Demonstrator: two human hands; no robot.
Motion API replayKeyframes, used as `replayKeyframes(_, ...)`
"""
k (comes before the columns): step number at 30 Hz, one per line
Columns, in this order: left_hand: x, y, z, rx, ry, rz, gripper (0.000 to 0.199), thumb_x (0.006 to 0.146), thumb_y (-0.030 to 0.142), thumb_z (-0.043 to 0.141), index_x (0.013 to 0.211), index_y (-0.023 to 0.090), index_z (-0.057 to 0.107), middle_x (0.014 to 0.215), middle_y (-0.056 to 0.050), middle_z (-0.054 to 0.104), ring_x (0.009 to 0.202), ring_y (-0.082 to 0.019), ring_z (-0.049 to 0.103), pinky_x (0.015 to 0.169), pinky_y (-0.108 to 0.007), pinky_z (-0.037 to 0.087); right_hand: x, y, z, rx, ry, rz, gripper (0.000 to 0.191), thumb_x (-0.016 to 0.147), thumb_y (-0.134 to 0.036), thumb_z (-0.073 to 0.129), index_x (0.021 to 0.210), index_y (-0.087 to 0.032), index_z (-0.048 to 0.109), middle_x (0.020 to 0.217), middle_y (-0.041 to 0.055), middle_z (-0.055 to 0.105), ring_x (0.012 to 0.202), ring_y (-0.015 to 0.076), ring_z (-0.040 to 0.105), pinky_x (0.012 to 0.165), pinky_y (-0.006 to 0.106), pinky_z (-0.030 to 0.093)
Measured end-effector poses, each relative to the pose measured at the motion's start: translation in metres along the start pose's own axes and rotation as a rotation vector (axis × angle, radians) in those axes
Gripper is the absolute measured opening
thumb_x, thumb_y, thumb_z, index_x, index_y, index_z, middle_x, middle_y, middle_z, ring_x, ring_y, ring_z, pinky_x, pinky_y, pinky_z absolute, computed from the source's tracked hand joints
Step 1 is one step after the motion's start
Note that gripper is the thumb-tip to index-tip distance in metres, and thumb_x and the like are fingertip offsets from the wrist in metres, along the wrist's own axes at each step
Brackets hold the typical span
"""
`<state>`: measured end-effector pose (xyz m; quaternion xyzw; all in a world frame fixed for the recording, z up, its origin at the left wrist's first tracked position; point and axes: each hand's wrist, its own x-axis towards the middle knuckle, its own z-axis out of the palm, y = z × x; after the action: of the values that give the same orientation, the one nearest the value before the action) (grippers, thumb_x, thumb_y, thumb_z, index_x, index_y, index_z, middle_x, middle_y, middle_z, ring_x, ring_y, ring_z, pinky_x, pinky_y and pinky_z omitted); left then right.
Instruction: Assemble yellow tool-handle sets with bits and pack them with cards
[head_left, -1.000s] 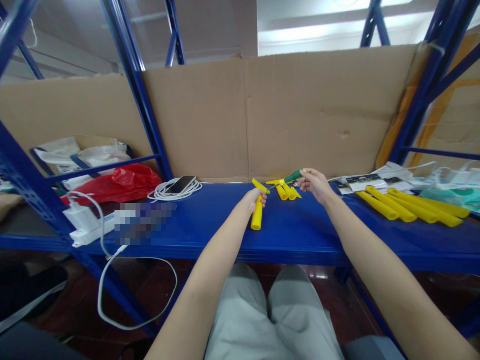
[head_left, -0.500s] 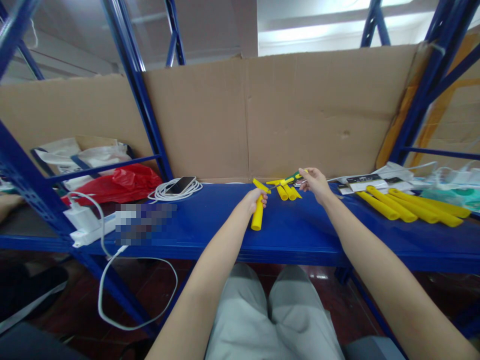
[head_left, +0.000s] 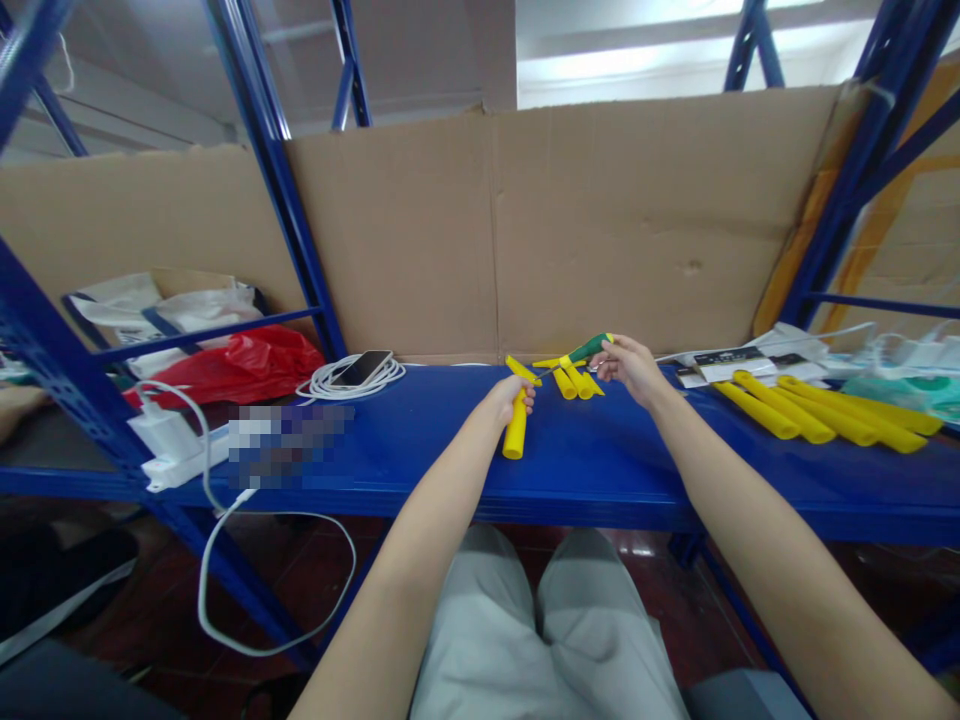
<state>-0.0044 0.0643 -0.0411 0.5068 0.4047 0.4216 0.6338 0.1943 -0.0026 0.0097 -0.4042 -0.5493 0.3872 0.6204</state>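
My left hand is closed around a yellow plastic tube piece, which stands near upright over the table with its round lower end toward me. My right hand has its fingers closed on the handle of a green and yellow screwdriver. The thin shaft points left, and its tip reaches the yellow piece just above my left fingers; exact contact is too small to tell. Behind the shaft, between both hands, lie several yellow tube pieces on the blue table.
More yellow tubes lie at the right beside white packets. A phone rests on a coiled white cable at left. Nearer are a power strip and a red bag. Cardboard walls the back.
The screwdriver's handle has turned in my right hand, showing more green than yellow, and its back end sits slightly higher. My left hand and the yellow tube piece stay in place.
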Motion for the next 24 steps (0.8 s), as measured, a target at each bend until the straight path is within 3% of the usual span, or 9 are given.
replayKeyframes(6, -0.0031, 0.0016, 0.0016, 0.001, 0.008, -0.026, 0.012, 0.085, 0.012, 0.045, 0.093, 0.014, 0.055, 0.053, -0.002, 0.045, 0.053, -0.013, 0.043, 0.053, -0.029, 0.034, 0.0037, 0.008, 0.0001, -0.068, 0.113, -0.087, 0.043, 0.066, -0.053, 0.074, 0.076, -0.02, 0.049, 0.052, -0.0055, 0.056, 0.038, 0.0065, 0.047, 0.037, 0.018, 0.036)
replayKeyframes(12, -0.0028, 0.0019, 0.0021, 0.006, -0.014, -0.026, 0.011, 0.086, 0.013, 0.044, 0.091, 0.015, 0.054, 0.053, -0.001, 0.042, 0.051, -0.012, 0.039, 0.053, -0.028, 0.033, 0.0047, 0.0067, 0.0027, -0.082, 0.181, -0.071, 0.045, 0.064, -0.052, 0.077, 0.08, -0.021, 0.049, 0.054, -0.0053, 0.058, 0.038, 0.0071, 0.048, 0.035, 0.018, 0.035)
replayKeyframes(18, -0.0027, 0.0013, -0.0003, 0.005, -0.072, 0.018, 0.008, 0.086, 0.015, 0.046, 0.088, 0.016, 0.054, 0.051, 0.001, 0.038, 0.049, -0.01, 0.035, 0.051, -0.028, 0.03, 0.0024, 0.0057, 0.0012, -0.107, 0.153, -0.07, 0.043, 0.07, -0.057, 0.07, 0.083, -0.019, 0.054, 0.045, -0.0049, 0.055, 0.035, 0.0077, 0.046, 0.036, 0.018, 0.035)
replayKeyframes(24, -0.0025, 0.0012, -0.0027, 0.01, -0.101, 0.041, 0.006, 0.086, 0.015, 0.047, 0.086, 0.017, 0.053, 0.049, 0.002, 0.036, 0.047, -0.009, 0.033, 0.05, -0.027, 0.029, -0.0011, -0.0008, 0.0015, -0.016, 0.029, 0.004, 0.03, 0.076, -0.046, 0.067, 0.082, -0.02, 0.055, 0.052, -0.0025, 0.061, 0.038, 0.0079, 0.051, 0.039, 0.018, 0.037)
